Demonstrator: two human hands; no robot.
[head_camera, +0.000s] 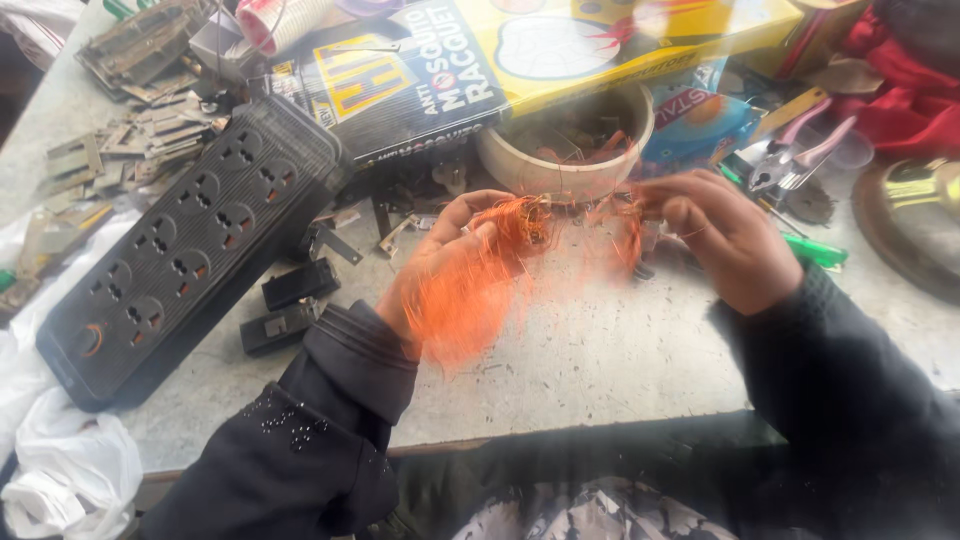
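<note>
My left hand (445, 262) and my right hand (730, 240) are raised over the grey worktop (600, 350), both pinching a tangle of thin orange wire (520, 228) stretched between them. The wire bunches over my left fingers and hangs blurred below that hand. More orange strands (630, 235) trail by my right fingers. Both sleeves are dark.
A black multi-socket power strip (190, 250) lies at the left, with small black parts (295, 300) beside it. Behind my hands stand a white bowl (565, 150) of scraps and a yellow-and-black box (480, 50). Pink-handled pliers (800, 150) and a green tool (815, 250) lie at right; metal plates (130, 130) far left.
</note>
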